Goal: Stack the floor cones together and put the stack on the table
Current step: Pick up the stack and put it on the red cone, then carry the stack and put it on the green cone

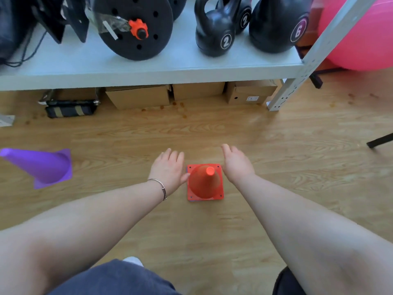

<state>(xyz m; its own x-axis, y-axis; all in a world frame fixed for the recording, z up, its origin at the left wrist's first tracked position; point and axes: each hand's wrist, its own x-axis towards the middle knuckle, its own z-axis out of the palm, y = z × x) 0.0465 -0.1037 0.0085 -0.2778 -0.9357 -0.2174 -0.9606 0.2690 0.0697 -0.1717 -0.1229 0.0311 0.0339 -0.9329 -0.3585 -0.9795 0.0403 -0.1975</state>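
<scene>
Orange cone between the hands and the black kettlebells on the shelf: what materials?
Orange floor cone: looks like thin moulded plastic, semi-gloss, with a flat square base and punched corner holes. Black kettlebells: smooth, glossy shells with printed numbers, probably plastic or vinyl coating; core unknown.

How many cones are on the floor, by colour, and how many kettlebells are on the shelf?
Orange cones: 1 (a blue edge peeks from under its base, perhaps another cone)
Purple cones: 1
Kettlebells: 3 in view, at and
Total: 5
</scene>
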